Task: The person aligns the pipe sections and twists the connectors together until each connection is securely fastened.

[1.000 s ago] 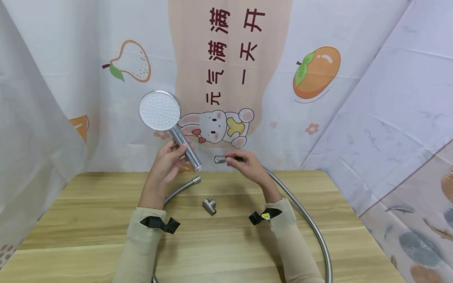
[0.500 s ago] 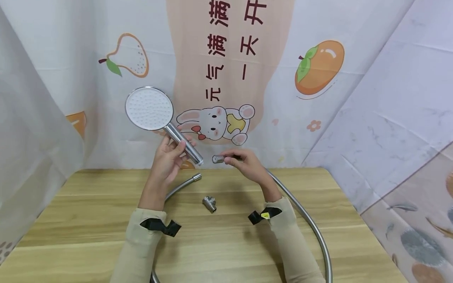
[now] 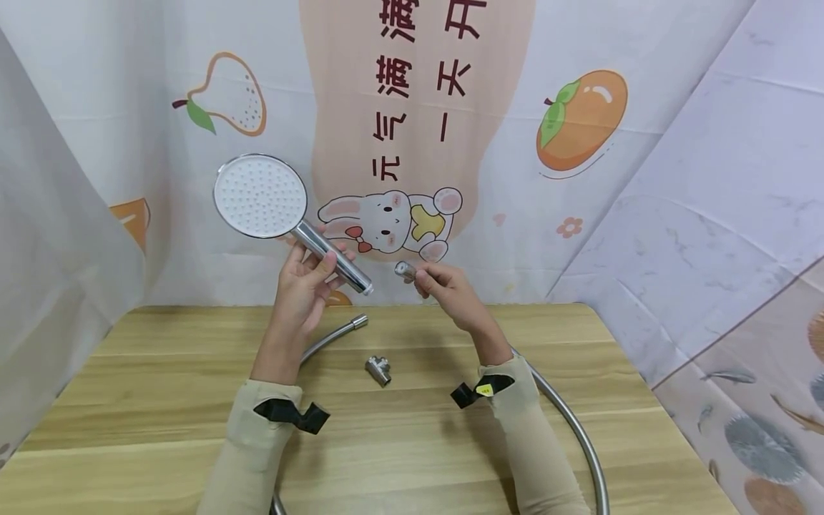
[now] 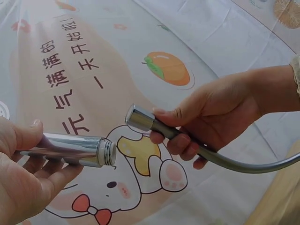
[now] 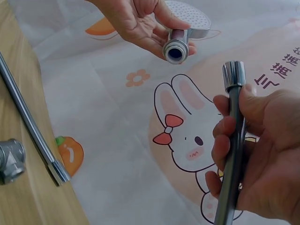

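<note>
A chrome shower head [image 3: 260, 196] with a round white face is held up by its handle in my left hand [image 3: 302, 290]. The handle's white threaded end [image 4: 110, 153] points toward my right hand [image 3: 453, 293]. That hand grips a grey metal shower hose [image 4: 213, 157] just behind its chrome end fitting [image 4: 139, 117]. A short gap separates the fitting from the threaded end. In the right wrist view the threaded opening [image 5: 175, 52] shows hollow, and the hose fitting [image 5: 233, 74] points up.
A small chrome valve [image 3: 378, 370] lies on the wooden table [image 3: 412, 443] between my forearms. The hose's other end [image 3: 357, 322] rests by the table's back edge. A printed cloth [image 3: 502, 236] hangs directly behind the hands.
The shower head has come nearer and swung left at its face, its handle end rising slightly. My right hand has lifted a little and turned the hose fitting more toward the camera.
</note>
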{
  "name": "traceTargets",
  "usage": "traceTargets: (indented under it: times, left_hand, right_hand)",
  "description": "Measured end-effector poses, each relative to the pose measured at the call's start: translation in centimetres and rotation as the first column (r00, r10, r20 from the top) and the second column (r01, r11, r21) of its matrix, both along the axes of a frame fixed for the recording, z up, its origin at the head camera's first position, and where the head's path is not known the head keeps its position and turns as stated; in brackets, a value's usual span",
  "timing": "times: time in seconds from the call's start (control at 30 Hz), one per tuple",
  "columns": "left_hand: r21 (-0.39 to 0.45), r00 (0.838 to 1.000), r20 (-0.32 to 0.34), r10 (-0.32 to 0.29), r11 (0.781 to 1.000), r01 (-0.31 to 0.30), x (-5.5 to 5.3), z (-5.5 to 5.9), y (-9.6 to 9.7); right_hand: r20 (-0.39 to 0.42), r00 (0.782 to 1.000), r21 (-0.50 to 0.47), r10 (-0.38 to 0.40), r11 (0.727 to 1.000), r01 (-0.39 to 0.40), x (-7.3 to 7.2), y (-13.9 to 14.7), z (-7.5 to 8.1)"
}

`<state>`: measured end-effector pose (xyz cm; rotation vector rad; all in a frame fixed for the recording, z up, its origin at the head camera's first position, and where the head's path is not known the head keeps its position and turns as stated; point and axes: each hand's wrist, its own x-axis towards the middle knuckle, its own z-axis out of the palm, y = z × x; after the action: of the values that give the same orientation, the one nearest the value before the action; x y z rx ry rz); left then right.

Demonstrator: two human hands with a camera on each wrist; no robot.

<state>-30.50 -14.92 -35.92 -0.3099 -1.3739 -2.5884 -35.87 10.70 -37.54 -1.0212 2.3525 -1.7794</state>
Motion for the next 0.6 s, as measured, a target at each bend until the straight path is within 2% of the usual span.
traceTargets:
  times: [0.13, 0.33, 0.6]
  left_hand:
    - [-0.009, 1.000, -0.011, -0.006, 1.000, 0.005, 0.09, 0.17, 0.21]
    - [-0.004, 1.000, -0.021, 0.004, 1.000, -0.004, 0.26, 0.43, 0.74]
    - [0.098, 0.998, -0.041, 0.048, 0.994, -0.044, 0.14, 0.32, 0.90]
  right_hand:
    - [0.092, 0.996, 0.036, 0.010, 0.999, -0.013, 0.01, -0.14, -0.01]
    - [0.136, 0.989, 0.041, 0.065, 0.997, -0.071, 0.22, -0.32, 0.09]
    - [0.187, 0.980, 0.044, 0.069, 0.996, -0.079, 0.53, -0.69, 0.11]
